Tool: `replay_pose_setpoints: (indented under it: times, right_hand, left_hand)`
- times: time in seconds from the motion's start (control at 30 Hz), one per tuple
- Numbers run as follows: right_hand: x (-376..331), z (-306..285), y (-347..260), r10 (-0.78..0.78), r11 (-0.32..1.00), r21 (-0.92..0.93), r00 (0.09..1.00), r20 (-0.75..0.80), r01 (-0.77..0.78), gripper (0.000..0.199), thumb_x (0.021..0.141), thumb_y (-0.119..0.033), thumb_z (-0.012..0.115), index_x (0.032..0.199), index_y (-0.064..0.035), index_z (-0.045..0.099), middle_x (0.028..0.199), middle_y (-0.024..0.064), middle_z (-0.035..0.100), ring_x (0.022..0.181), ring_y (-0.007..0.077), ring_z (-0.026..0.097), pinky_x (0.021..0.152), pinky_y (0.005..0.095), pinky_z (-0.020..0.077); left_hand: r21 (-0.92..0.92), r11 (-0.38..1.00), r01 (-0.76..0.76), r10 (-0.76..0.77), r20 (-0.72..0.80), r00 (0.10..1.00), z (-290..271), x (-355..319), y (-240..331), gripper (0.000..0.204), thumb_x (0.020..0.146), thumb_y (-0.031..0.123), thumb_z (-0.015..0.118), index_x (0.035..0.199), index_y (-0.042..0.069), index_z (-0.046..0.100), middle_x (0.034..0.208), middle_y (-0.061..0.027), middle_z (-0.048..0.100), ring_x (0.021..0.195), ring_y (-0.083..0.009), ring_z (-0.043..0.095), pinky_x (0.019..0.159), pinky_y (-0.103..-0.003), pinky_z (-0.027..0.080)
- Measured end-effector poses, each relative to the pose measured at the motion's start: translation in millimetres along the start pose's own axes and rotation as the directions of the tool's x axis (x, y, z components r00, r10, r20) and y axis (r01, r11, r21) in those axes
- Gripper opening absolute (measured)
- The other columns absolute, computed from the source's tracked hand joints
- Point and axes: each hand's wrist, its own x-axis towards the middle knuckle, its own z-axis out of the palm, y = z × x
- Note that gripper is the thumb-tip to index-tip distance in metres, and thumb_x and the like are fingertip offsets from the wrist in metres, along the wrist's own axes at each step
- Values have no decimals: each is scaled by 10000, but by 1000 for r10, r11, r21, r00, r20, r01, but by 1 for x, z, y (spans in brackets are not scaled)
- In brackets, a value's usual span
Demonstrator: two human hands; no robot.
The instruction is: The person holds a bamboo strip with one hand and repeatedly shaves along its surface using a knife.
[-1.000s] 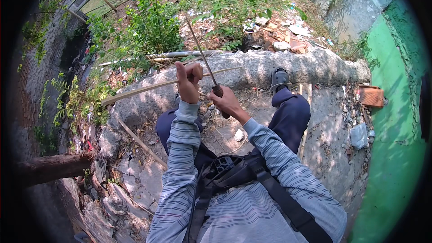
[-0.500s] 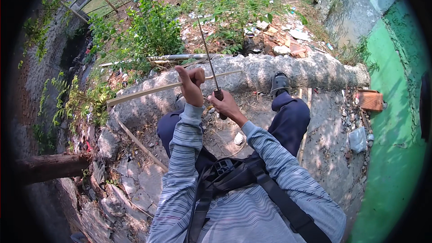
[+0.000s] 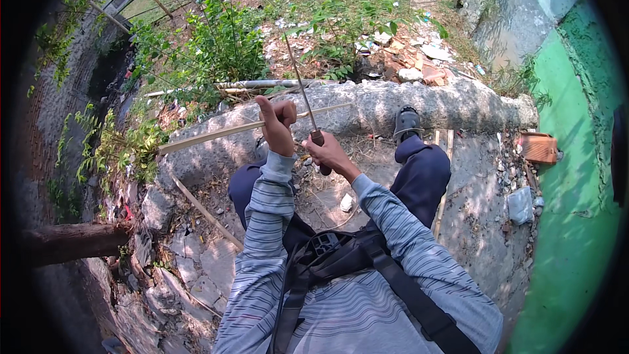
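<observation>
My left hand (image 3: 279, 132) is closed around a pale split bamboo strip (image 3: 213, 134), its thumb pointing up. The strip slants from the lower left to a thin tip at the right, over a rough concrete ledge. In my right hand (image 3: 331, 155) is a long, thin-bladed knife (image 3: 301, 80), gripped by its dark brown handle. Its blade rises away from me, leaning left, and crosses over the strip just right of my left fist. I cannot tell whether blade and strip touch.
The concrete ledge (image 3: 452, 108) runs across ahead, with my sandaled foot (image 3: 407, 121) against it. Bamboo sticks (image 3: 208, 213) lie at the left, others (image 3: 443, 187) beside my right leg. An orange-brown block (image 3: 539, 148) and a clear plastic bag (image 3: 520, 205) sit by the green wall (image 3: 569, 151).
The blade's tip has tilted slightly to the left. The bamboo strip has shifted a little to the right at its near end. Both hands keep their grip.
</observation>
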Motion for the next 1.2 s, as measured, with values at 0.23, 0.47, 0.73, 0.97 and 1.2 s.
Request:
replay_pose_setpoints:
  times: [0.23, 0.47, 0.73, 0.97, 1.2]
  right_hand:
    - [-8, 8, 0, -149, 948, -290, 988, -43, 130, 327, 937, -307, 700, 820, -50, 535, 633, 2, 517, 521, 105, 478, 499, 307, 402]
    - [7, -17, 22, -257, 880, -436, 961, -101, 189, 350, 905, -357, 728, 837, -46, 581, 665, -1, 561, 596, 107, 518, 573, 308, 440]
    - [-4, -7, 14, -130, 904, -422, 984, -120, 68, 353, 902, -344, 715, 850, -17, 593, 690, 39, 576, 609, 147, 543, 594, 342, 460]
    - [0, -16, 22, -210, 914, -357, 978, -14, 191, 310, 921, -297, 712, 810, -47, 565, 680, -16, 531, 616, 98, 462, 585, 312, 416]
    - [-13, -7, -4, -238, 823, -539, 970, -41, 179, 336, 881, -273, 706, 837, 20, 545, 650, 86, 478, 608, 191, 460, 597, 375, 409]
  left_hand:
    - [-27, 999, -30, 30, -4, 1000, -1, -2, 1, 768, 1035, 701, 181, 556, 101, 194, 549, 30, 176, 528, -125, 166, 539, -327, 136]
    - [-2, 1000, 1, -1, 33, 999, 0, -1, 0, 804, 1030, 710, 141, 533, 84, 221, 528, 28, 209, 520, -114, 184, 528, -322, 118]
    - [-64, 998, -13, 15, 17, 1000, -7, -2, 1, 754, 1049, 674, 192, 548, 111, 191, 537, 33, 172, 509, -113, 154, 514, -325, 114]
    - [-19, 1000, -6, 7, 43, 999, -5, 0, 1, 783, 1040, 695, 165, 533, 99, 205, 524, 31, 202, 511, -112, 167, 518, -326, 118]
    - [-23, 1000, 3, -2, 38, 999, -12, 1, -3, 795, 1036, 703, 158, 524, 97, 218, 518, 39, 198, 517, -111, 167, 526, -330, 107]
